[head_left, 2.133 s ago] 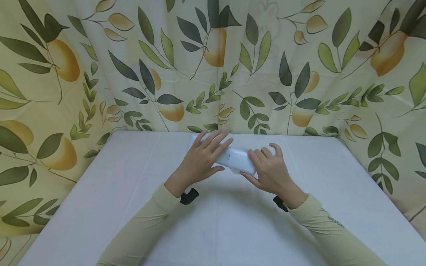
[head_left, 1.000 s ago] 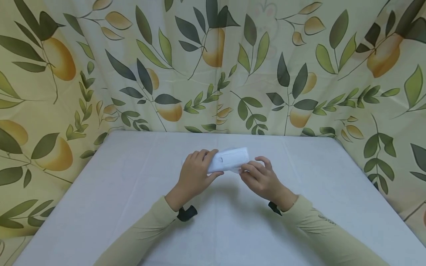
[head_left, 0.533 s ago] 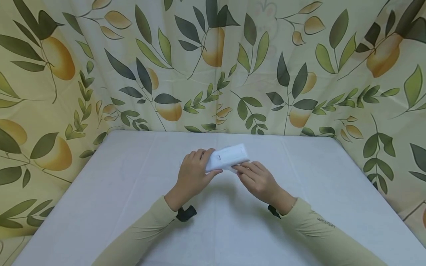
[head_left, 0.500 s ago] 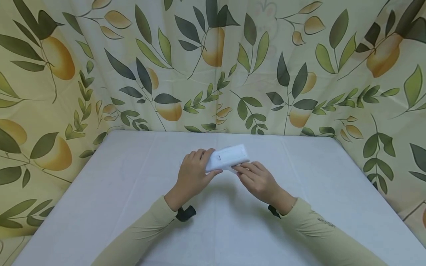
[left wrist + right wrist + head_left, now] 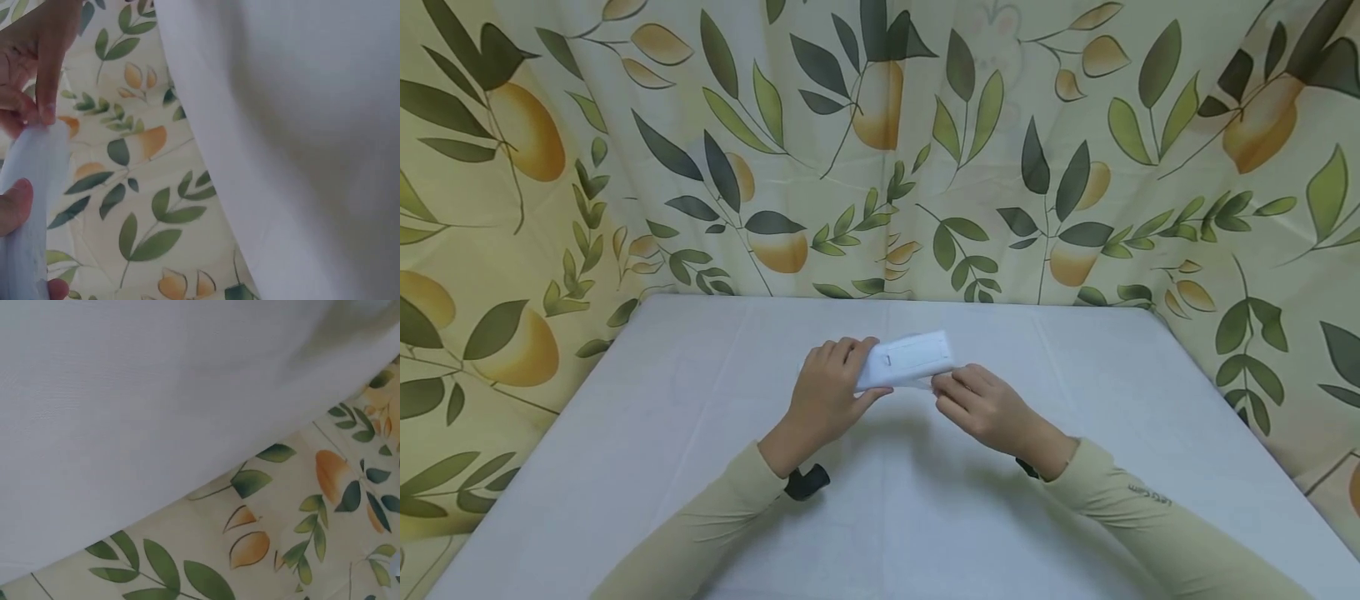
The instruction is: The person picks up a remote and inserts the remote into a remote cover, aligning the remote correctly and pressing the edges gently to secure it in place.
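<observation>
A white remote control (image 5: 910,357), its back with a panel outline and small latch mark facing up, is held above the table. Clear film (image 5: 917,384) shows along its lower edge. My left hand (image 5: 826,387) grips its left end, thumb below and fingers over the top. At the right end, my right hand (image 5: 985,406) pinches the film with curled fingers. In the left wrist view, the remote control (image 5: 28,250) runs along the left edge, with the right hand's fingertips (image 5: 47,112) at its far end. The right wrist view shows neither hand clearly.
A white-covered table (image 5: 880,517) spreads beneath both hands. Behind and beside it hangs a curtain (image 5: 850,208) printed with leaves and fruit. Black straps (image 5: 807,482) sit at the wrists, below pale sleeves (image 5: 700,525).
Earlier, my left hand lay spread over the remote control and the right held its end. Now the left grips it and the right pinches film at the lower right. Both hands shifted slightly lately.
</observation>
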`<action>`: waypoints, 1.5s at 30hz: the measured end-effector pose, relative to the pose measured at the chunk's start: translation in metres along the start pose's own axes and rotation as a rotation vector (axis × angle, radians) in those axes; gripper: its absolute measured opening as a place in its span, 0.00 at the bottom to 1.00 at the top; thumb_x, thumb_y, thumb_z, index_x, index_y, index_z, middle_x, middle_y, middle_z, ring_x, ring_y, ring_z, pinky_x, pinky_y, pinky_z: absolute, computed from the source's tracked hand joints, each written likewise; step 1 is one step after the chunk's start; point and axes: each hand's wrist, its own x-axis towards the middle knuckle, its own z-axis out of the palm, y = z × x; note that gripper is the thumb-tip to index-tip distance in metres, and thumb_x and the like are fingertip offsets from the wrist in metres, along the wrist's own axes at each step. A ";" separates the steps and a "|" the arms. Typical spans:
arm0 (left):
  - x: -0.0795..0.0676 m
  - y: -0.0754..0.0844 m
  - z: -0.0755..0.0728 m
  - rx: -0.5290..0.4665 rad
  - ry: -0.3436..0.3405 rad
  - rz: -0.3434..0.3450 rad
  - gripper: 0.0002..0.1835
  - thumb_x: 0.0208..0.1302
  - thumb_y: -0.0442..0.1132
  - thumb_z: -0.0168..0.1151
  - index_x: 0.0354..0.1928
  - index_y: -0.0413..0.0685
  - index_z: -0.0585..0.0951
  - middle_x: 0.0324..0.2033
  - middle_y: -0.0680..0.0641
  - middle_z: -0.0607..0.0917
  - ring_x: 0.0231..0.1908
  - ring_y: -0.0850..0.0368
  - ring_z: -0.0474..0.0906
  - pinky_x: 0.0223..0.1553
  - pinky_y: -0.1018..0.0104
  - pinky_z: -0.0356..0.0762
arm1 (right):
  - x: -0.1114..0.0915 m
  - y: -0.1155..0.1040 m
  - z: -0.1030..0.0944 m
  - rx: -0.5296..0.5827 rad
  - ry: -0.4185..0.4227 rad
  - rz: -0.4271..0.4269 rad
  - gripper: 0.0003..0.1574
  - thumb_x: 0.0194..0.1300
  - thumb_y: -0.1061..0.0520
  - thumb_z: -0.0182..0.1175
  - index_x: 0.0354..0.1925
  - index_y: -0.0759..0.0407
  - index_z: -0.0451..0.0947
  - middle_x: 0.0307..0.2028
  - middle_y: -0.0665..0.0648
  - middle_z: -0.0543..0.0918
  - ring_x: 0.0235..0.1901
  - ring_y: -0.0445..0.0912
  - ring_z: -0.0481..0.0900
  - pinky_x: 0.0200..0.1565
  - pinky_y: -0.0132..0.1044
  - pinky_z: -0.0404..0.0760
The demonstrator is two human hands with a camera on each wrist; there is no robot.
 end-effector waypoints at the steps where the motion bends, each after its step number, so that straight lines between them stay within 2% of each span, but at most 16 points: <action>1: 0.000 -0.001 0.000 0.008 -0.005 0.002 0.33 0.48 0.57 0.71 0.53 0.46 0.77 0.41 0.46 0.83 0.38 0.51 0.80 0.36 0.60 0.78 | -0.001 0.000 0.000 0.002 -0.017 -0.003 0.19 0.73 0.64 0.41 0.29 0.63 0.77 0.34 0.56 0.85 0.30 0.47 0.75 0.33 0.33 0.77; 6: -0.004 -0.006 0.002 -0.001 -0.078 0.010 0.33 0.50 0.58 0.69 0.55 0.47 0.76 0.41 0.46 0.83 0.37 0.52 0.79 0.38 0.59 0.78 | -0.005 -0.002 0.000 0.039 -0.080 -0.027 0.21 0.74 0.63 0.36 0.31 0.62 0.74 0.33 0.56 0.84 0.34 0.47 0.76 0.36 0.33 0.79; 9: -0.006 -0.007 0.004 -0.029 -0.120 0.002 0.32 0.52 0.59 0.67 0.55 0.47 0.75 0.41 0.46 0.83 0.37 0.52 0.79 0.37 0.60 0.78 | -0.004 -0.003 -0.001 0.067 -0.084 -0.041 0.20 0.74 0.64 0.35 0.31 0.62 0.74 0.33 0.56 0.83 0.35 0.47 0.76 0.38 0.34 0.79; 15: -0.006 -0.007 0.004 -0.095 -0.161 -0.036 0.31 0.52 0.58 0.66 0.55 0.48 0.76 0.41 0.46 0.83 0.37 0.53 0.79 0.35 0.62 0.77 | 0.001 -0.003 -0.004 0.091 -0.064 -0.096 0.22 0.73 0.65 0.34 0.29 0.61 0.73 0.32 0.54 0.83 0.37 0.46 0.81 0.41 0.35 0.82; 19: -0.007 -0.008 0.002 -0.117 -0.185 -0.046 0.31 0.53 0.58 0.66 0.55 0.47 0.76 0.40 0.46 0.83 0.37 0.53 0.80 0.35 0.62 0.76 | 0.003 -0.002 -0.009 0.116 -0.107 -0.134 0.23 0.73 0.66 0.32 0.29 0.60 0.73 0.35 0.54 0.84 0.40 0.45 0.83 0.44 0.36 0.82; 23: -0.011 -0.008 -0.001 -0.116 -0.179 -0.044 0.31 0.52 0.58 0.66 0.54 0.48 0.76 0.40 0.46 0.83 0.37 0.53 0.80 0.35 0.62 0.76 | 0.002 0.000 -0.015 0.061 -0.171 -0.165 0.21 0.72 0.67 0.34 0.32 0.58 0.73 0.38 0.52 0.84 0.41 0.43 0.81 0.41 0.35 0.79; 26: -0.012 -0.009 -0.003 -0.113 -0.161 -0.039 0.31 0.52 0.58 0.67 0.54 0.48 0.76 0.40 0.46 0.83 0.37 0.53 0.80 0.35 0.62 0.76 | -0.001 0.004 -0.017 0.012 -0.183 -0.163 0.21 0.71 0.68 0.33 0.32 0.58 0.72 0.38 0.52 0.83 0.39 0.43 0.80 0.39 0.37 0.77; 29: -0.013 -0.010 -0.002 -0.113 -0.155 -0.027 0.32 0.53 0.58 0.66 0.55 0.48 0.76 0.41 0.46 0.83 0.38 0.53 0.79 0.36 0.61 0.76 | -0.005 0.008 -0.017 0.007 -0.172 -0.130 0.24 0.71 0.68 0.29 0.30 0.58 0.72 0.37 0.52 0.81 0.40 0.44 0.80 0.42 0.42 0.76; 33: -0.012 -0.010 -0.002 -0.121 -0.145 -0.004 0.32 0.52 0.58 0.67 0.56 0.49 0.76 0.41 0.46 0.83 0.39 0.53 0.80 0.39 0.60 0.77 | -0.010 0.010 -0.016 0.010 -0.164 -0.096 0.24 0.71 0.64 0.31 0.27 0.58 0.73 0.35 0.52 0.80 0.41 0.46 0.80 0.48 0.50 0.73; 36: -0.013 -0.010 -0.003 -0.122 -0.136 0.024 0.32 0.51 0.58 0.68 0.56 0.49 0.76 0.41 0.46 0.83 0.39 0.53 0.80 0.41 0.59 0.78 | -0.013 0.013 -0.017 0.026 -0.160 -0.072 0.24 0.70 0.62 0.32 0.25 0.58 0.73 0.33 0.52 0.80 0.41 0.46 0.81 0.51 0.53 0.68; 40: -0.016 -0.010 -0.004 -0.110 -0.128 0.063 0.32 0.50 0.58 0.68 0.55 0.50 0.76 0.40 0.47 0.83 0.40 0.53 0.80 0.43 0.59 0.78 | -0.014 0.017 -0.020 0.070 -0.166 -0.066 0.28 0.70 0.59 0.29 0.26 0.58 0.75 0.34 0.52 0.81 0.41 0.45 0.82 0.49 0.51 0.65; 45: -0.019 -0.010 -0.004 -0.078 -0.115 0.109 0.32 0.49 0.58 0.69 0.55 0.51 0.77 0.40 0.48 0.83 0.39 0.54 0.80 0.41 0.61 0.78 | -0.017 0.024 -0.024 0.056 -0.190 -0.154 0.32 0.72 0.61 0.26 0.26 0.57 0.77 0.36 0.51 0.81 0.39 0.42 0.80 0.41 0.40 0.71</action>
